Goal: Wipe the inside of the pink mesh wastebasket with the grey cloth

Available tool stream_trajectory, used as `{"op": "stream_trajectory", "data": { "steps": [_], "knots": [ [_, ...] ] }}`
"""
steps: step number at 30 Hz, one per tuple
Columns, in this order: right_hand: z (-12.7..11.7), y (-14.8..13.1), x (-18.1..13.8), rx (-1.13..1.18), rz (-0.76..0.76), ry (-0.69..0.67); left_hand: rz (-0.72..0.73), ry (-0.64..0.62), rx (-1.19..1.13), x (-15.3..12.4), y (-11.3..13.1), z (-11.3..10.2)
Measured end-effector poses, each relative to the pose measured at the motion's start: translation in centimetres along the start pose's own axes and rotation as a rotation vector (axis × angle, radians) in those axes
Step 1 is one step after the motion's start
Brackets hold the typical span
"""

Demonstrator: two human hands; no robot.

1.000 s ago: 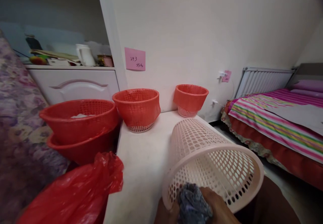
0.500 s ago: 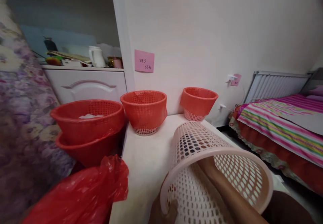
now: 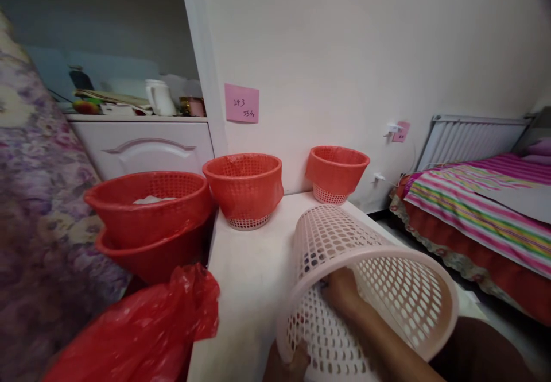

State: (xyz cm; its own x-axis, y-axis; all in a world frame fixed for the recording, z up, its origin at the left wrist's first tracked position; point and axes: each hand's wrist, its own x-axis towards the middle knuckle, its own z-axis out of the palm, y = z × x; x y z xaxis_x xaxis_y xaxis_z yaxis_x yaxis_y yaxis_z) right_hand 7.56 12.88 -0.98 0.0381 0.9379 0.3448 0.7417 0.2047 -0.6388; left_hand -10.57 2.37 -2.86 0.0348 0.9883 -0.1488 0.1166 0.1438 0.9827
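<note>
The pale pink perforated plastic basket point(image 3: 365, 278) lies on its side on the white tabletop point(image 3: 249, 278), mouth toward the person. The right hand point(image 3: 340, 290) is reached deep inside, its grip hidden; the left hand point(image 3: 288, 365) pinches the near rim. Bracing that rim firmly should stop it rolling. Red-lined baskets point(image 3: 244, 184) stand behind.

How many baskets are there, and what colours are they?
Red-lined baskets: 2
Big red baskets: 2, stacked
Pink basket: 1, on its side, right hand inside it, left hand at its rim
Total: 5 baskets
</note>
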Motion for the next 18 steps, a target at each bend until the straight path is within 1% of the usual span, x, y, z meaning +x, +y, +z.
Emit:
{"op": "stream_trajectory", "data": {
  "steps": [2, 5, 7, 8, 10, 12, 14, 15, 16, 17, 18],
  "knots": [
    [-0.7, -0.1, -3.1, -0.088, -0.005, -0.079, 0.001, -0.020, -0.021, 0.1, -0.3, 0.1],
    [-2.2, 0.2, -8.2, -0.167, -0.081, -0.229, 0.113, 0.057, -0.069, 0.1, -0.5, 0.4],
    [-3.5, 0.4, -11.1, -0.115, -0.125, -0.339, 0.138, 0.064, -0.112, 0.1, -0.6, 0.8],
    [-4.1, 0.5, -12.0, -0.052, -0.138, -0.362, 0.133, 0.060, -0.127, 0.0, -0.7, 0.9],
    [-5.4, 0.5, -12.7, 0.089, -0.148, -0.348, 0.123, 0.034, -0.111, 0.0, -0.9, 1.3],
    [-6.5, 0.4, -11.5, 0.156, -0.160, -0.300, 0.119, -0.059, -0.078, 0.0, -1.3, 1.6],
    [-7.1, 0.3, -8.8, 0.134, -0.191, -0.232, 0.091, -0.161, -0.059, -0.1, -1.7, 1.9],
    [-7.2, 0.3, -7.0, 0.103, -0.216, -0.157, 0.074, -0.183, -0.055, -0.1, -1.9, 2.0],
    [-7.2, 0.3, -5.0, 0.078, -0.245, -0.031, 0.064, -0.179, -0.047, -0.2, -2.0, 2.0],
    [-7.0, 0.3, -3.0, 0.060, -0.254, 0.064, 0.059, -0.163, -0.033, -0.2, -2.1, 2.0],
    [-6.6, 0.3, -1.1, 0.060, -0.230, 0.159, 0.053, -0.146, -0.013, -0.3, -2.1, 2.0]
  ]
}}
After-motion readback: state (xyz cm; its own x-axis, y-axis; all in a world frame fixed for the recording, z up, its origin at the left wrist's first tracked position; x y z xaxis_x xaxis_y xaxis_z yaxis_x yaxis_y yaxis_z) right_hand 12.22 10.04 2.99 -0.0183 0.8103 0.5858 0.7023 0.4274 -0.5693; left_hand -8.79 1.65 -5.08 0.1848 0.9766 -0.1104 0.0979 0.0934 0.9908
